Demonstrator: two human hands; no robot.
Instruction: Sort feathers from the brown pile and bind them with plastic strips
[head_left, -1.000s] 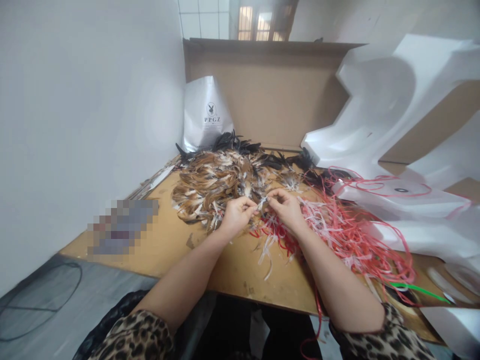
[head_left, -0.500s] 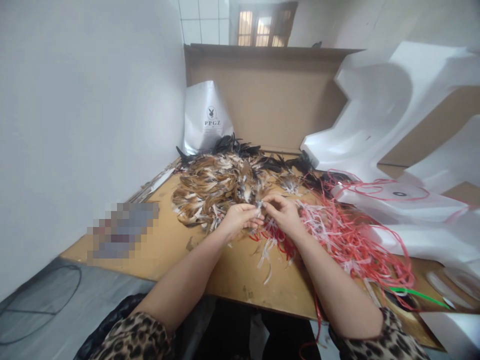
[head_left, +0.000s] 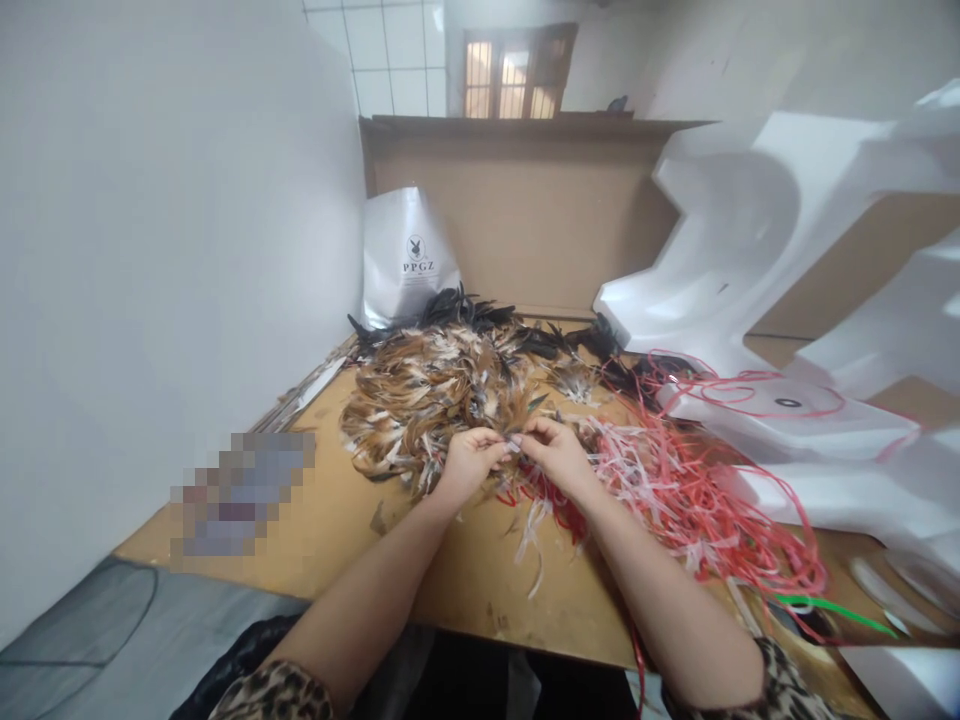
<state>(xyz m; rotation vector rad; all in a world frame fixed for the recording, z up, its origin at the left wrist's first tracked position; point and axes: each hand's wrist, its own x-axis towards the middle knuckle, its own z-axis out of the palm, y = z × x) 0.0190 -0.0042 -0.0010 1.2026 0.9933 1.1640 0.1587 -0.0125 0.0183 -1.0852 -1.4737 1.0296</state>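
Observation:
My left hand [head_left: 474,462] and my right hand [head_left: 556,456] meet fingertip to fingertip above the table. Both pinch the pale base of a small bunch of feathers [head_left: 517,408], whose brownish tips fan out away from me. Just beyond my left hand lies a big heap of brown and cream feathers [head_left: 412,390], with black feathers [head_left: 465,308] along its far side. Right of my right hand spreads a tangle of red and white strips [head_left: 675,490]. Some loose white strands [head_left: 534,540] lie below my hands. Fine detail between the fingertips is too small to tell.
A silver bag [head_left: 409,285] stands at the back left, before a cardboard panel [head_left: 525,220]. White foam pieces [head_left: 727,230] rise on the right. A green strip [head_left: 840,608] lies at the right front of the wooden table [head_left: 480,610]. A wall [head_left: 187,250] borders the left.
The scene sits slightly lower in the picture. Both hands stay together at the bunch's base, fingers shifted a little, and the fanned feathers show more plainly above them.

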